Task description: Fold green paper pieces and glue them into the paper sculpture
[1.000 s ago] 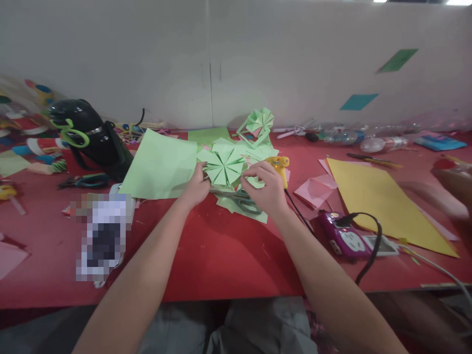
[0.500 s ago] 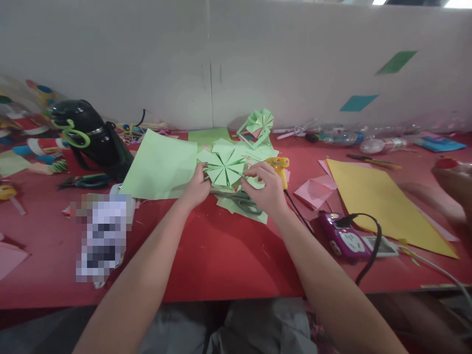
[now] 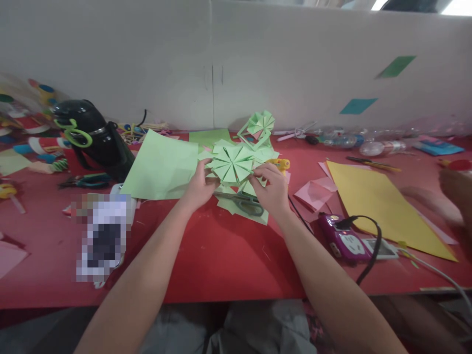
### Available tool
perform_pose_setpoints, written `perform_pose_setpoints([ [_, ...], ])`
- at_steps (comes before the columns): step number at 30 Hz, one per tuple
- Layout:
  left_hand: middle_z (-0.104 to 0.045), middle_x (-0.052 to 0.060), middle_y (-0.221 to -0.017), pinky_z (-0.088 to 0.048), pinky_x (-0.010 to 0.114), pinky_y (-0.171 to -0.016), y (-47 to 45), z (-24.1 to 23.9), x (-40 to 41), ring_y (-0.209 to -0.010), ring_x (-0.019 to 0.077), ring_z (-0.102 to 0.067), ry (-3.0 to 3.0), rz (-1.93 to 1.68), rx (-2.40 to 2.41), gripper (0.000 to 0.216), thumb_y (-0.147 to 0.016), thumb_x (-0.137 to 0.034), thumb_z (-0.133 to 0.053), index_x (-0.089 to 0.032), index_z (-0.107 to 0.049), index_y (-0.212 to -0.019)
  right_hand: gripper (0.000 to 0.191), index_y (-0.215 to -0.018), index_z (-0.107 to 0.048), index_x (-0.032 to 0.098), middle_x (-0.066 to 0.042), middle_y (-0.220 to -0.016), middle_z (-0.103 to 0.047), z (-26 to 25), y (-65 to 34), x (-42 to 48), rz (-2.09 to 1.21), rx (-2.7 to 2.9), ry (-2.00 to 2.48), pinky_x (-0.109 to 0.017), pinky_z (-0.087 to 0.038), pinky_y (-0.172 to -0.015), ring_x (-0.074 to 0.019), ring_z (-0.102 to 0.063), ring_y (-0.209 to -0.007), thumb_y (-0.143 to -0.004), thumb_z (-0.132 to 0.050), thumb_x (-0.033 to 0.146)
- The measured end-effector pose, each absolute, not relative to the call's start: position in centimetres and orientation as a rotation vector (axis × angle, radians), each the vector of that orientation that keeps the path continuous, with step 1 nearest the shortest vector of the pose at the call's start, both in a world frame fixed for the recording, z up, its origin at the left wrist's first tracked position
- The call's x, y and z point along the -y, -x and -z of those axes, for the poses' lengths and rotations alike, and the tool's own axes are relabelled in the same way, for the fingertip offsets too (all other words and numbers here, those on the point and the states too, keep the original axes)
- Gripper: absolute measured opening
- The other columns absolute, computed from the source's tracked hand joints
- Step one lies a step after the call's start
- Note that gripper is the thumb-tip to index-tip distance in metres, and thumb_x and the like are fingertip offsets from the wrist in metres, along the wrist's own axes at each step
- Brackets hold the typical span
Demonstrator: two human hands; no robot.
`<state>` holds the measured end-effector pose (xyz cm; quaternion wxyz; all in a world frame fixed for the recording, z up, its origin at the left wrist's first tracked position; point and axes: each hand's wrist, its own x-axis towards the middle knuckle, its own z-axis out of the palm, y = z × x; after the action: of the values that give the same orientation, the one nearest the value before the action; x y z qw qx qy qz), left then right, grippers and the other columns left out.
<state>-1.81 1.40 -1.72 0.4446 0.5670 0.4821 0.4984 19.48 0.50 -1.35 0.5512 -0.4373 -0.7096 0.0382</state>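
Observation:
A light green folded paper rosette [image 3: 233, 164] is held between my hands, its pleats spreading from the centre. My left hand [image 3: 202, 188] grips its left edge between thumb and fingers. On the right edge, my right hand [image 3: 272, 189] pinches the paper. Grey-handled scissors [image 3: 248, 202] lie below it on green paper scraps [image 3: 238, 214]. Behind stands another green folded paper piece [image 3: 260, 123] with strip-like legs. A yellow glue gun [image 3: 282, 164] is partly hidden behind my right hand. Left of my hands lies a light green paper sheet [image 3: 162, 167].
On the left are a black bottle [image 3: 98, 137], pliers [image 3: 86, 181] and a blurred-out phone-like object [image 3: 105, 236]. Rightward lie a yellow sheet [image 3: 379, 206], pink paper [image 3: 316, 191], a purple power strip [image 3: 344, 238] and plastic bottles [image 3: 381, 146]. Another person's arm [image 3: 455, 191] reaches in at the right.
Both hands have shifted slightly right with the rosette, still gripping its two edges. The other person's hand at the far right has moved a little.

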Motion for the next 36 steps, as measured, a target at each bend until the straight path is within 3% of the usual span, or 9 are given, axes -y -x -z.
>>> perform_pose_setpoints([
  [5,-0.062,0.007,-0.108,-0.050,0.036,-0.081,1.7,1.2,-1.2,-0.088,0.0194,-0.062,-1.566,-1.371,-1.288,0.038,-0.070,-0.018,-0.074,-0.022,-0.056,-0.104,0.011,-0.073,-0.063,0.021,-0.004,-0.081,-0.065,1.2,-19.5,-0.5,-0.131,1.639,1.006,-0.034,-0.049,-0.064,-0.0178,-0.058,-0.075,-0.083,-0.062,0.018],
  [11,-0.065,0.002,-0.079,-0.047,0.028,-0.066,1.9,0.5,-1.1,-0.072,0.0154,-0.059,-1.802,-1.374,-1.409,0.004,-0.079,-0.024,-0.064,-0.020,-0.062,-0.081,0.009,-0.076,-0.067,0.021,-0.004,-0.082,-0.066,1.2,-19.4,-0.5,-0.186,1.604,1.041,-0.033,-0.051,-0.067,-0.0161,-0.058,-0.072,-0.084,-0.066,0.024],
  [16,-0.065,0.000,-0.074,-0.044,0.024,-0.059,2.3,0.4,-1.2,-0.065,0.0126,-0.056,-1.759,-1.420,-1.457,0.007,-0.077,-0.024,-0.064,-0.019,-0.060,-0.073,0.018,-0.093,-0.073,0.022,-0.004,-0.091,-0.067,1.6,-19.6,-0.8,-0.201,1.589,1.076,-0.034,-0.053,-0.067,-0.0158,-0.059,-0.072,-0.079,-0.075,0.035],
  [22,-0.064,0.000,-0.072,-0.043,0.024,-0.059,2.4,0.7,-1.5,-0.066,0.0128,-0.057,-1.734,-1.411,-1.381,0.005,-0.075,-0.021,-0.063,-0.019,-0.060,-0.072,0.007,-0.080,-0.073,0.022,-0.004,-0.082,-0.066,1.5,-19.4,-0.7,-0.181,1.609,1.062,-0.033,-0.049,-0.063,-0.0154,-0.056,-0.070,-0.082,-0.070,0.028],
  [26,-0.064,0.000,-0.072,-0.043,0.024,-0.061,2.2,0.7,-1.4,-0.068,0.0131,-0.058,-1.766,-1.393,-1.384,0.006,-0.075,-0.019,-0.063,-0.019,-0.058,-0.071,0.013,-0.072,-0.069,0.021,-0.003,-0.078,-0.064,1.3,-19.5,-0.6,-0.163,1.647,1.054,-0.033,-0.047,-0.064,-0.0142,-0.052,-0.065,-0.084,-0.066,0.024],
  [36,-0.067,0.001,-0.076,-0.044,0.025,-0.061,2.4,0.8,-1.6,-0.072,0.0146,-0.061,-1.727,-1.375,-1.356,0.003,-0.076,-0.020,-0.063,-0.019,-0.061,-0.074,0.009,-0.076,-0.065,0.021,-0.003,-0.083,-0.063,1.8,-19.5,-0.8,-0.184,1.714,1.095,-0.030,-0.044,-0.060,-0.0144,-0.053,-0.067,-0.079,-0.071,0.026],
])
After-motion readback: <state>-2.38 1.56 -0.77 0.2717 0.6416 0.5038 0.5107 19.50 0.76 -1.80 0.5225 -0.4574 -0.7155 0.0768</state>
